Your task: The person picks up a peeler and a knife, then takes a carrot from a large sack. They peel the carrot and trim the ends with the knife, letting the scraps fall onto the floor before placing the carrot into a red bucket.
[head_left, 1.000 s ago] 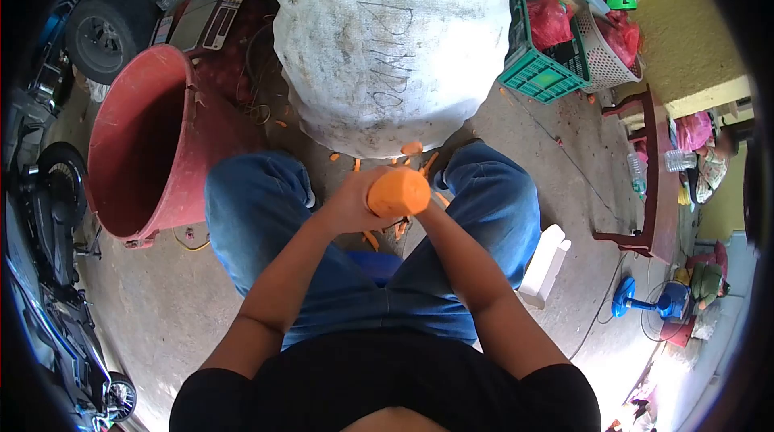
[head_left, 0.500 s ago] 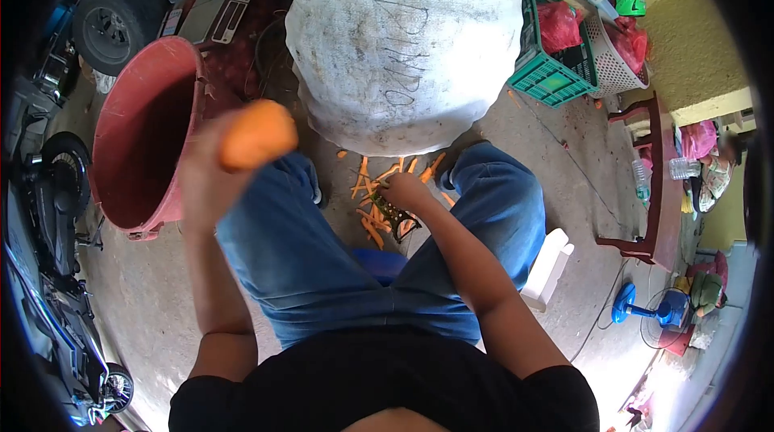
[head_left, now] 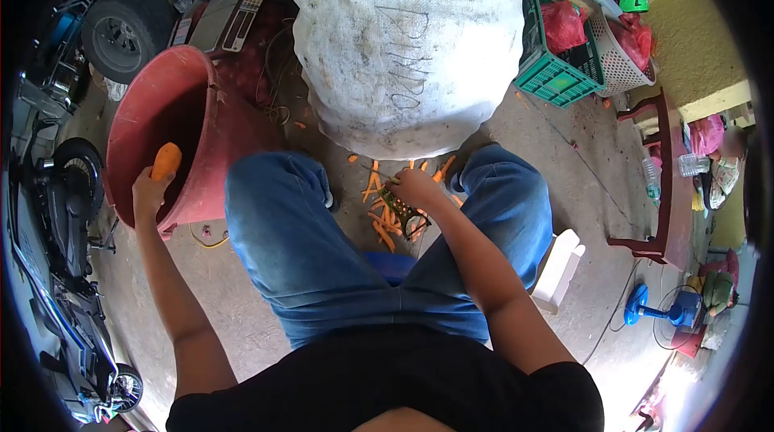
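Observation:
At the rim of a red bucket (head_left: pixel 230 133), my left hand (head_left: pixel 150 192) holds a peeled orange vegetable (head_left: pixel 167 161) over the opening. My right hand (head_left: pixel 413 188) is between my knees, its fingers closed on a green, slotted tool (head_left: pixel 397 208), whose exact kind I cannot make out. Below it, orange peel strips (head_left: pixel 387 230) lie scattered on the concrete floor. A large white sack (head_left: pixel 403 53) with handwriting stands just in front of my knees.
A green crate (head_left: pixel 560 81) and a white basket (head_left: pixel 619 57) hold red bags at the upper right. A wooden rack (head_left: pixel 673 190) and a blue fan (head_left: pixel 637 304) are on the right. A motorcycle (head_left: pixel 72 271) and a wheel (head_left: pixel 125 33) are on the left.
My left hand has moved left and down with the orange vegetable, from beside the bucket to over its opening. My right hand has stayed in nearly the same place.

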The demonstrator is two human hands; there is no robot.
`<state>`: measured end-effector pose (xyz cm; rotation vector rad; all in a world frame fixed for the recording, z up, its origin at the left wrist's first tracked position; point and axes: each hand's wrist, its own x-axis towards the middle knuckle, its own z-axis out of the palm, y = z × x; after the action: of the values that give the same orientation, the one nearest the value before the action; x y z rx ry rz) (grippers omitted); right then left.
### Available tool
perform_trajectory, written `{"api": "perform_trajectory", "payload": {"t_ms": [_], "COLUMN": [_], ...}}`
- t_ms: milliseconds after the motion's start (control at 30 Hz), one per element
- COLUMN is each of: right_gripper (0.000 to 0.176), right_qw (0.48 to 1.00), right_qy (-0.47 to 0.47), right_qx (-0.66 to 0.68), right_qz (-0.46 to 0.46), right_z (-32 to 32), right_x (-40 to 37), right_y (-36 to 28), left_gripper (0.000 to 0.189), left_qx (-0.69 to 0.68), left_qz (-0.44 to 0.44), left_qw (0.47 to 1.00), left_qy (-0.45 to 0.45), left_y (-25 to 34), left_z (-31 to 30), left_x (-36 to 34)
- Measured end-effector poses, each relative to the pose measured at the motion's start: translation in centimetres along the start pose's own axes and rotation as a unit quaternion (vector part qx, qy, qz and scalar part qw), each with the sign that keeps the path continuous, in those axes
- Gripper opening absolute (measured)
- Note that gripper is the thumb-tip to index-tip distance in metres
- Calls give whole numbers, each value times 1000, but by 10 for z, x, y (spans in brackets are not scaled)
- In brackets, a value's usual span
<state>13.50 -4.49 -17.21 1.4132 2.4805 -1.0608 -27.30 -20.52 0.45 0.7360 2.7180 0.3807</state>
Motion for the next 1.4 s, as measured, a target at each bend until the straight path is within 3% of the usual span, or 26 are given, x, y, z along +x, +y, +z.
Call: {"api": "perform_trajectory", "payload": {"t_ms": [33,100,133,200,233,300,367,500,567,700,867,900,967,1033,1100,1167,1200,1267,1400], "right_gripper": [40,40,41,40,40,40,38,36,35,36,37,37,36,35,36,37,38,38,36], "right_qw": [1000,1000,1000,999,999,1000,1000,999,999,997,998,998,999,999,999,998,998,998,999], "right_qy": [-6,-6,-10,-19,-13,-9,-13,-25,-39,-66,-64,-54,-48,-41,-50,-51,-50,-48,-30], "right_qx": [2,4,16,33,33,11,-2,-24,-28,-22,3,13,18,25,8,17,23,17,36], "right_qz": [3,4,13,33,32,19,24,2,9,20,2,-6,-8,-10,-13,-20,-28,-25,-27], "right_z": [0,-3,-7,-11,-10,-7,-3,-6,-9,-22,-25,-25,-26,-28,-30,-26,-24,-24,-31], "right_x": [0,-1,-3,-4,-4,-2,0,0,-1,-5,1,3,5,6,7,8,8,7,5], "right_y": [0,-2,-4,-5,-4,-2,1,2,-1,-7,-2,-1,-1,-2,-3,1,1,0,-8], "left_gripper": [42,39,39,34,34,30,27,25,25,27,33,39,46,56,60,56,56,45,36], "left_qx": [-2,138,136,232,229,47,5,-151,-135,-95,-160,-135,-110,-5,8,12,14,40,-17], "left_qz": [2,140,143,232,234,346,419,523,551,654,685,665,644,560,571,552,553,612,613], "left_qw": [1000,957,956,856,854,879,845,805,796,716,687,716,743,823,813,805,805,746,755], "left_qy": [3,215,219,400,404,326,332,236,213,225,182,166,146,93,115,218,216,261,233], "left_y": [-21,-46,-42,-18,0,45,100,198,245,331,438,457,478,491,492,480,474,461,457], "left_z": [4,10,6,-8,-14,-26,-31,-21,-16,-3,27,33,50,65,76,82,83,82,85], "left_x": [20,51,56,65,65,60,42,29,14,13,37,44,46,48,49,42,40,37,29]}}
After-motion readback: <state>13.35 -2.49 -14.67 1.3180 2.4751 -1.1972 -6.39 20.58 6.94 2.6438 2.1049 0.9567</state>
